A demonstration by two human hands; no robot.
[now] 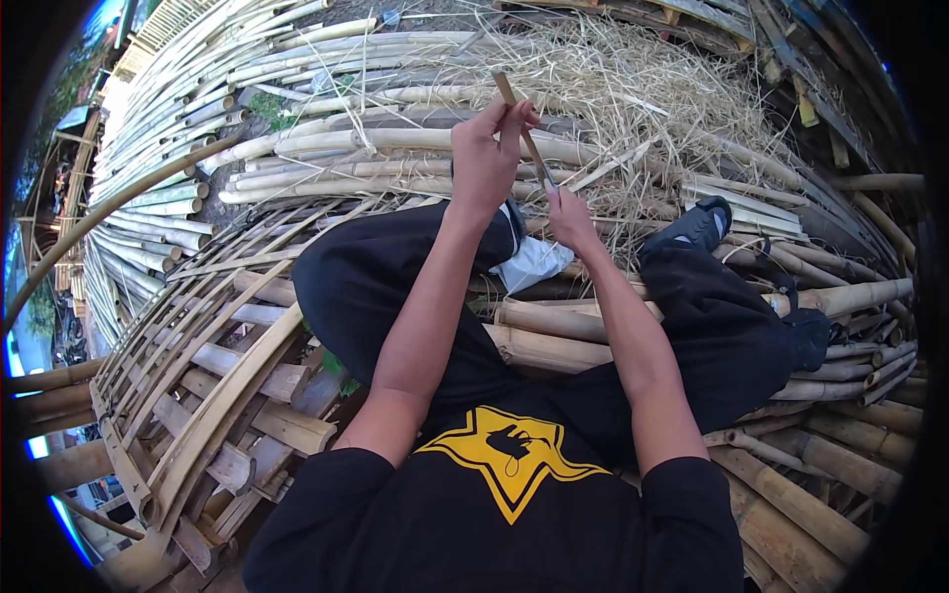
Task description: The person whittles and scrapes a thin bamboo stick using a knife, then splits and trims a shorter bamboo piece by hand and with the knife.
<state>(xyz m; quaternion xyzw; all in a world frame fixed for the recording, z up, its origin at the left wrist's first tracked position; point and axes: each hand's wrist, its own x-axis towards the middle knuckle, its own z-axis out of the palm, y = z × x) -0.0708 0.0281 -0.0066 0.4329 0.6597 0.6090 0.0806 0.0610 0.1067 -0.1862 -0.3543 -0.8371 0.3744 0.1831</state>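
Observation:
My left hand [484, 163] is raised ahead of me, fingers pinched around a thin bamboo strip [505, 89]. The strip slants down to the right, toward my right hand [571, 219]. That hand is closed around a knife [550, 182]; only a short piece of its narrow grey blade shows, close against the strip's lower end, and the handle is mostly hidden in my fist. Just below the hands lies a crumpled white plastic bag [534, 264], beside my left foot.
Pale bamboo shavings [633, 109] are heaped beyond my hands. Long bamboo poles [395, 143] lie stacked ahead and to the left. A curved framework of split bamboo [237, 361] spreads at my left. More thick poles [791, 484] lie at my right, near my sandalled foot [704, 225].

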